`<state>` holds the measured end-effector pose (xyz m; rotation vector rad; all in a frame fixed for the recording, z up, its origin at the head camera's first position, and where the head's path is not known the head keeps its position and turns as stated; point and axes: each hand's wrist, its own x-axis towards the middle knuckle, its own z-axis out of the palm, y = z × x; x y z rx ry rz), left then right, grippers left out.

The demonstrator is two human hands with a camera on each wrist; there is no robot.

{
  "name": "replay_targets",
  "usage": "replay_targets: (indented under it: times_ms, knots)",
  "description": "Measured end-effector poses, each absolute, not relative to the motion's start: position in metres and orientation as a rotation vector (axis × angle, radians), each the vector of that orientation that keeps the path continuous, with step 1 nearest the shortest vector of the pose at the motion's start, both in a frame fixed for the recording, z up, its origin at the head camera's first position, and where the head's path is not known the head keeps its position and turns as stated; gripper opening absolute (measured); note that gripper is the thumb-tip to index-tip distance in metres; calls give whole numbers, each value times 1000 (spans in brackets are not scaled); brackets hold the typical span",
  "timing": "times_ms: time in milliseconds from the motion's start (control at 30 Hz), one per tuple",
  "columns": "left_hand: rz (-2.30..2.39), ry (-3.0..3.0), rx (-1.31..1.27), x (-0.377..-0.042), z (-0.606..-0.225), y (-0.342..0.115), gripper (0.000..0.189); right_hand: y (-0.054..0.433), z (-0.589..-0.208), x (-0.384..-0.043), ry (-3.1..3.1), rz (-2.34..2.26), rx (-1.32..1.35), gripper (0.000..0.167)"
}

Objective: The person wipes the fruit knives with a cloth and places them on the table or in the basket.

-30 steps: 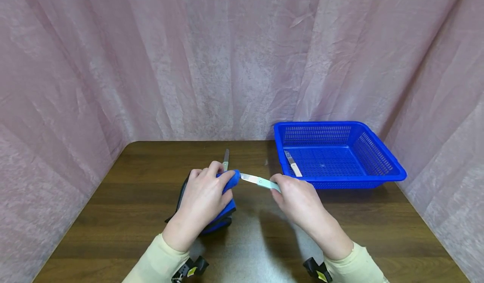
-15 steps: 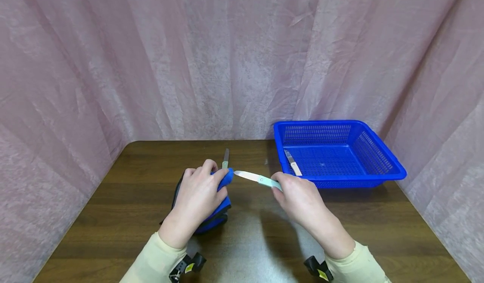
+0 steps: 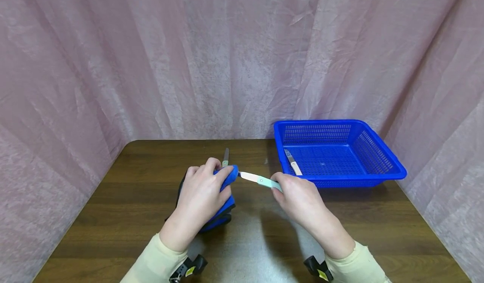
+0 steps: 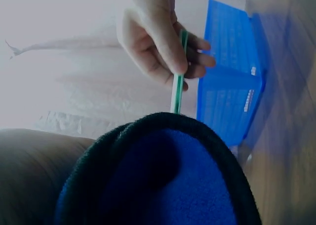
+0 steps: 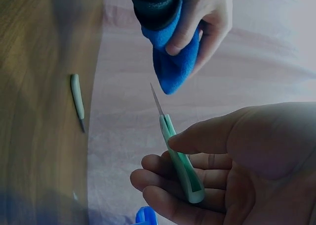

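My left hand [image 3: 202, 192] grips a blue cloth [image 3: 229, 178] with dark edging, bunched between thumb and fingers, the rest hanging beneath the palm. My right hand [image 3: 300, 195] pinches the mint-green handle of a folding knife [image 3: 267, 182]. Its blade is unfolded and points left at the bunched cloth end. In the right wrist view the knife [image 5: 183, 173] lies across the curled fingers, its tip just short of the cloth [image 5: 175, 69]. The left wrist view has the cloth [image 4: 173, 185] covering the left hand's fingers and the blade's tip.
Behind my left hand, another green-handled knife [image 3: 225, 157] lies unfolded on the wooden table [image 3: 151, 161]. A blue plastic basket [image 3: 340, 178] stands at the back right, holding a pale-handled knife [image 3: 293, 163]. A pink curtain [image 3: 242, 64] hangs around the table's back and sides.
My left hand with the cloth shifted left, away from the blade, then came back right to the tip. The right hand and its knife stayed nearly still.
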<state>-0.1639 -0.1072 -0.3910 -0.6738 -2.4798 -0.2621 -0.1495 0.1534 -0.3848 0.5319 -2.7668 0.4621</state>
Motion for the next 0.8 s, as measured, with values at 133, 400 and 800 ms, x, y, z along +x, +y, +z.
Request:
replay_targets:
  times_ms: [133,400,800]
  knots:
    - [-248,-2456,-716,-160,-391,-100,40,151,-385,-149,-2777,461,524,12]
    - [-243,-2425,-805,-150,-396,-85,40,146,-387,-146,-2764,477,562,13]
    - [-236,-2447,-825,-147,-399,-79,42,144,-389,-143,-2713,477,598,12]
